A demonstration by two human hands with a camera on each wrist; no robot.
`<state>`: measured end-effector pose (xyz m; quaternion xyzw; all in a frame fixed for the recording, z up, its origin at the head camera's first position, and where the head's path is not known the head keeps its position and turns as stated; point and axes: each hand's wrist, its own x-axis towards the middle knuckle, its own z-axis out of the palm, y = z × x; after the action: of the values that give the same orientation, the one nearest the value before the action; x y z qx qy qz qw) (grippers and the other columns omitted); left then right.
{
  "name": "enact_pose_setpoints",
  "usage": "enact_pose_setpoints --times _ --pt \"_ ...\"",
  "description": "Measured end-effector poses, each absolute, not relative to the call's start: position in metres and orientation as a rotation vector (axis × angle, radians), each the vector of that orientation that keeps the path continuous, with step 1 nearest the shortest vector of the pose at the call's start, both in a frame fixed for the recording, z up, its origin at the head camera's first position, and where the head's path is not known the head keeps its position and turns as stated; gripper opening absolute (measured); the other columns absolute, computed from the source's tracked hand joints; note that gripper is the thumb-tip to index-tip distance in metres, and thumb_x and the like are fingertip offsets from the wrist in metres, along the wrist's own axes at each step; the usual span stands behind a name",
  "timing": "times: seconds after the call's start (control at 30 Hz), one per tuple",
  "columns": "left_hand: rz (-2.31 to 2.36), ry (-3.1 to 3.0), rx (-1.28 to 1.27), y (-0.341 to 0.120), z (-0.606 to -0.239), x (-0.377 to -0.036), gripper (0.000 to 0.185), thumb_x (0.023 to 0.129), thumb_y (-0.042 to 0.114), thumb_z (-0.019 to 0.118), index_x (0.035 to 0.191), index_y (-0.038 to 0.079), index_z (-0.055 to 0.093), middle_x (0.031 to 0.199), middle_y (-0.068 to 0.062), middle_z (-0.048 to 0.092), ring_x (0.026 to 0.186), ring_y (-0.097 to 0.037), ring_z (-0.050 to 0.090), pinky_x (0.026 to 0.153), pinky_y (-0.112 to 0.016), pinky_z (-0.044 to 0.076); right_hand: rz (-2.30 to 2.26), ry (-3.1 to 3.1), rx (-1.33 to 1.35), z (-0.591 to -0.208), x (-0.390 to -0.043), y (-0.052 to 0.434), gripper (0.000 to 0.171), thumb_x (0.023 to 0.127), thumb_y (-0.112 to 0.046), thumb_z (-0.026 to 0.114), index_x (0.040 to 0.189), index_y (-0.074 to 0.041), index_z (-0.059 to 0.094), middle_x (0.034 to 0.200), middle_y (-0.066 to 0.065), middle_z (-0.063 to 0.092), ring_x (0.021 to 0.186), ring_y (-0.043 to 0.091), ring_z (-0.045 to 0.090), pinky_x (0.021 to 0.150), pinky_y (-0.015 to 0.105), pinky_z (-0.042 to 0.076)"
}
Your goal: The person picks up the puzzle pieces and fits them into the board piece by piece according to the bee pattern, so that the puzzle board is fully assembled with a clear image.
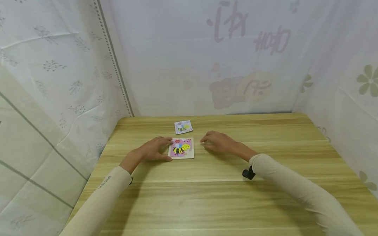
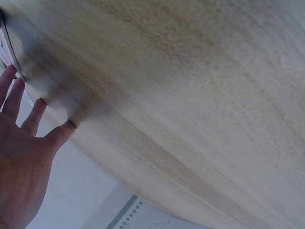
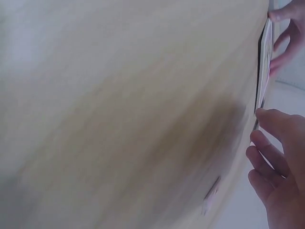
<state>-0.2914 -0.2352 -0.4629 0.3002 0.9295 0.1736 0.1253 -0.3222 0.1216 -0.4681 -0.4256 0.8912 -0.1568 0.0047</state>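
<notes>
A square bee puzzle (image 1: 179, 150) in a pale wooden board (image 1: 189, 155) lies flat on the table. Bare wood shows at the board's lower right. My left hand (image 1: 154, 149) holds the board's left side, its thumb at the near corner and fingertips at the far one. To the right of the board hovers my right hand (image 1: 221, 143), fingers loosely bent, with nothing visible between them. In the right wrist view a small flat piece (image 3: 210, 196) with a pinkish face lies on the table near that hand; the head view hides it.
Behind the board lies a white card (image 1: 183, 127) with a similar bee picture. The wooden table (image 1: 185, 206) backs onto a patterned curtain (image 1: 179, 54), with more curtain at both sides. A black device (image 1: 248, 173) sits at the right wrist.
</notes>
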Motion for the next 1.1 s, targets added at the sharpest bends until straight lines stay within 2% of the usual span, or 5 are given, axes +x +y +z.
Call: enact_pose_setpoints --times 0.2,0.57,0.9,1.1 --pt "0.506 2.706 0.872 -0.235 -0.463 -0.291 0.082 0.09 0.051 0.079 0.155 0.01 0.049 0.166 -0.011 0.037 0.153 -0.038 0.03 0.125 -0.058 0.023 -0.523 2.823 -1.28 -0.464 -0.325 0.144 0.028 0.101 -0.016 0.069 0.127 -0.008 0.074 0.123 0.01 0.069 0.115 0.028 0.063 0.095 0.047 0.056" --pt "0.508 2.713 0.888 -0.235 -0.465 -0.292 0.083 0.09 0.054 0.078 0.154 0.01 0.05 0.164 -0.011 0.04 0.152 -0.037 0.032 0.124 -0.057 0.025 -0.52 2.902 -1.282 -0.469 -0.332 0.177 0.025 0.097 -0.01 0.073 0.121 -0.003 0.076 0.111 0.013 0.071 0.097 0.026 0.065 0.08 0.042 0.058" --pt "0.504 2.714 0.883 -0.236 -0.467 -0.293 0.083 0.09 0.053 0.079 0.154 0.01 0.05 0.164 -0.011 0.04 0.152 -0.037 0.032 0.124 -0.057 0.025 -0.491 2.912 -1.242 -0.474 -0.335 0.191 0.02 0.098 -0.014 0.074 0.115 -0.004 0.079 0.11 0.013 0.072 0.101 0.028 0.066 0.081 0.043 0.059" --pt "0.501 2.714 0.9 -0.236 -0.467 -0.293 0.083 0.09 0.054 0.078 0.155 0.01 0.05 0.164 -0.011 0.039 0.153 -0.037 0.032 0.124 -0.057 0.025 -0.49 2.91 -1.168 -0.475 -0.335 0.193 0.022 0.098 -0.017 0.074 0.118 -0.006 0.079 0.11 0.01 0.072 0.1 0.025 0.064 0.079 0.042 0.057"
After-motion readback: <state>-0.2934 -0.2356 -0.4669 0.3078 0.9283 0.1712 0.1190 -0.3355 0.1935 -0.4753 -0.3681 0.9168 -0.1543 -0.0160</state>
